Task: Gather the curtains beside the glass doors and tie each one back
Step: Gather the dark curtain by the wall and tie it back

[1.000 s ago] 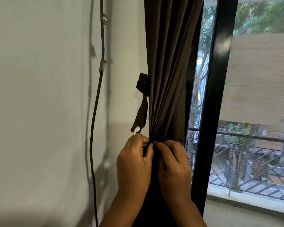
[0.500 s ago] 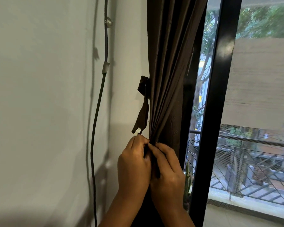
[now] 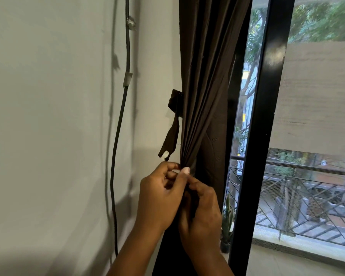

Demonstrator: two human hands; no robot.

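Observation:
A dark brown curtain [image 3: 205, 80] hangs gathered into pleats between the white wall and the black door frame. A matching tie-back strap [image 3: 170, 136] dangles from a fixing on the wall just left of it, with a white patch at its lower end. My left hand [image 3: 159, 198] pinches the bunched pleats, and a small white piece shows at its fingertips. My right hand [image 3: 202, 216] grips the gathered cloth just below and to the right, touching the left hand. What the white piece belongs to is hidden by my fingers.
A black cable [image 3: 120, 136] runs down the white wall [image 3: 48, 116] to the left, held by clips. The black door frame [image 3: 261, 136] stands right of the curtain, with glass [image 3: 317, 96], a balcony railing and a small potted plant [image 3: 227, 226] beyond.
My right hand has slid lower down the gathered curtain. A white piece now shows at my left fingertips. The view has shifted slightly.

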